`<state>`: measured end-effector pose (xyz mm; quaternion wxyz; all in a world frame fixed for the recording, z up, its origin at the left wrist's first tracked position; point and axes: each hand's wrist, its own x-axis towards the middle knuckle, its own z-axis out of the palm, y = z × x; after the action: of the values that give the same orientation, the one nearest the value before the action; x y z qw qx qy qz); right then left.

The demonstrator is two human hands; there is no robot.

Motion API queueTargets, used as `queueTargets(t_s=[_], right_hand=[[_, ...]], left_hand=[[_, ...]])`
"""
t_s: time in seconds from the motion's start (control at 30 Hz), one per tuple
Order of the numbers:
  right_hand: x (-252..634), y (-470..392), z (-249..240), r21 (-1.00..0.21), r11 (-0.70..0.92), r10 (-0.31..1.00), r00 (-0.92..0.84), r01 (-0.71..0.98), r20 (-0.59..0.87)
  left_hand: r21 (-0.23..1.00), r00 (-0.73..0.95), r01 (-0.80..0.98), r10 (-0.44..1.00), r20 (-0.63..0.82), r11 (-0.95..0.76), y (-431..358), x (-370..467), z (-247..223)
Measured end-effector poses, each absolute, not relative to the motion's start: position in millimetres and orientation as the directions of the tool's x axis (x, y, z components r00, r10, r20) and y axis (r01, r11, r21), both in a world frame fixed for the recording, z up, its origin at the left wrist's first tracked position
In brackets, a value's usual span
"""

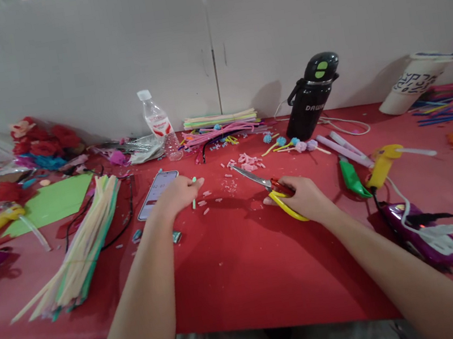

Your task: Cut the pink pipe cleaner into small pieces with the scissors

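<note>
We look down past two bare forearms at a red tabletop [236, 282] covered with craft materials. Our left hand [183, 194], near the middle, is closed in a pinch around a short pale green stem [194, 203], whose ends show above and below the fingers. Our right hand [302, 197] is wrapped around the handles of a pair of scissors [251, 176], yellow and red at the grip; the steel blades point away from us and to the left, with the tips just beside a small heap of pink cut pieces [250, 161]. A few more pink bits lie scattered on the tabletop between the two hands. A smartphone [155, 195] lies face up, partly behind the left hand, its screen lit. To our left, a thick bundle of chenille stems [85, 240] in cream and green lies at a slant, near a sheet of light green paper [57, 199]. Toward the back, from left to right, we find red artificial flowers [48, 141], a clear plastic water bottle [160, 125] with a white cap, a pile of pink stems [221, 133], a black drinking flask [311, 101] and a tilted white cup [413, 84] with dark lettering. To the right of the scissors stands a yellow glue gun [383, 166], near a purple box [418, 242] with cables across it.
</note>
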<state>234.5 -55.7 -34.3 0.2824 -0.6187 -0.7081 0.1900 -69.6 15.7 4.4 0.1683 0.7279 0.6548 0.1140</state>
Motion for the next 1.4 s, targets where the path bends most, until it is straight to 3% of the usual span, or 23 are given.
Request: queueTargets(t_s=[0.1, 0.2, 0.4, 0.67, 0.87, 1.03, 1.2, 1.4], right_hand=[[234, -55, -35, -0.639, 0.150, 0.982, -0.041, 0.754, 0.183], [233, -55, -37, -0.661, 0.140, 0.979, -0.004, 0.737, 0.203], [232, -53, -37, -0.647, 0.152, 0.974, -0.001, 0.747, 0.227], [234, -53, -38, -0.657, 0.153, 0.980, -0.025, 0.738, 0.199], [234, -51, -38, -0.657, 0.155, 0.981, -0.035, 0.738, 0.191], [234, -52, -38, -0.657, 0.155, 0.980, -0.032, 0.737, 0.195], [235, -54, -37, -0.652, 0.152, 0.980, -0.030, 0.743, 0.194], [238, -54, -36, -0.640, 0.139, 0.983, -0.026, 0.756, 0.182]], left_hand=[[0.446, 0.121, 0.875, 0.977, 0.175, -0.189, 16, -61, 1], [0.505, 0.129, 0.827, 0.957, 0.259, -0.248, 13, -47, -3], [0.554, 0.257, 0.753, 0.934, 0.248, -0.354, 24, -20, -18], [0.410, 0.254, 0.864, 0.956, 0.147, -0.293, 44, -6, -33], [0.387, 0.252, 0.878, 0.959, 0.129, -0.283, 44, -6, -33], [0.548, 0.200, 0.789, 0.959, 0.199, -0.278, 42, -7, -27], [0.807, 0.178, 0.516, 0.958, 0.226, -0.286, 24, -13, -13], [0.854, 0.166, 0.387, 0.938, 0.306, -0.347, 7, -20, -4]])
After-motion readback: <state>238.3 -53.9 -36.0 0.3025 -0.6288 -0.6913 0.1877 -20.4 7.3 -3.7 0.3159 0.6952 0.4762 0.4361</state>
